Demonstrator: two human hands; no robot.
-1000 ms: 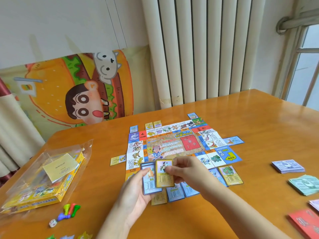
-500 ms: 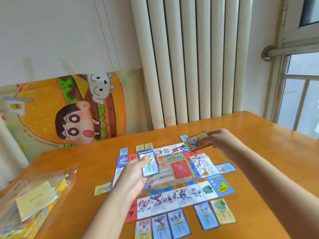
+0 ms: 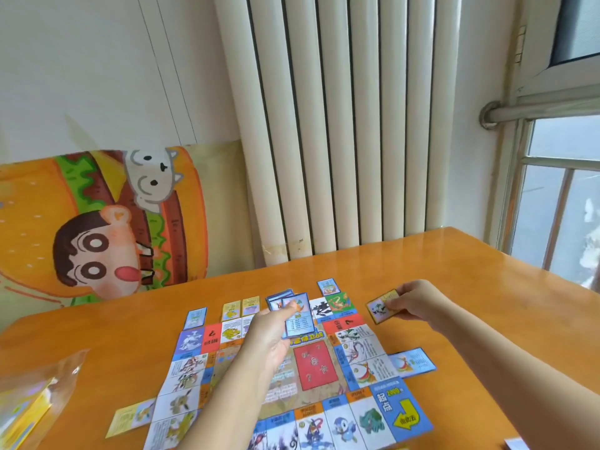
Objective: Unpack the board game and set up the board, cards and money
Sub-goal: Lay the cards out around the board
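Observation:
The game board [image 3: 367, 417] lies flat on the orange table [image 3: 470, 277], with a red card deck [image 3: 313, 368] in its middle. Picture cards ring the board, such as a blue one [image 3: 328, 286] at the far edge and another [image 3: 412, 362] on the right. My left hand [image 3: 271, 332] grips a small stack of blue cards [image 3: 297, 315] above the board's far side. My right hand [image 3: 414, 302] pinches a single yellow-bordered card [image 3: 380, 306] just off the board's far right corner, low over the table.
A clear plastic bag with the yellow game box [image 3: 22, 407] lies at the left table edge. A white paper corner [image 3: 516, 444] shows at the bottom right. A radiator [image 3: 341, 125] and a cartoon cushion [image 3: 97, 222] stand behind the table; a window is right.
My right hand carried the yellow-bordered card from beside the stack out to the board's far right corner. My left hand moved forward with the stack. The view tilted upward.

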